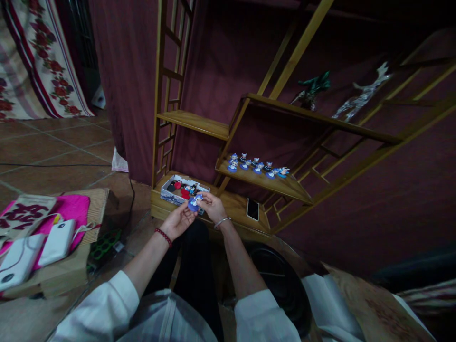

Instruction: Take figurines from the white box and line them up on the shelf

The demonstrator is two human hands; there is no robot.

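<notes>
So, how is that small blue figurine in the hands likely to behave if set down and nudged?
The figurine is probably light, since it is small and the right hand seems merely to pinch it. Its broad, disc-like base suggests sliding more than rolling. A gentle push may not tip it: similar figurines stand upright on the shelf.

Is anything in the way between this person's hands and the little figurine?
Nothing visible: the right hand holds the figurine, with the left hand at its base. The open box sits beyond them, not between.
</notes>
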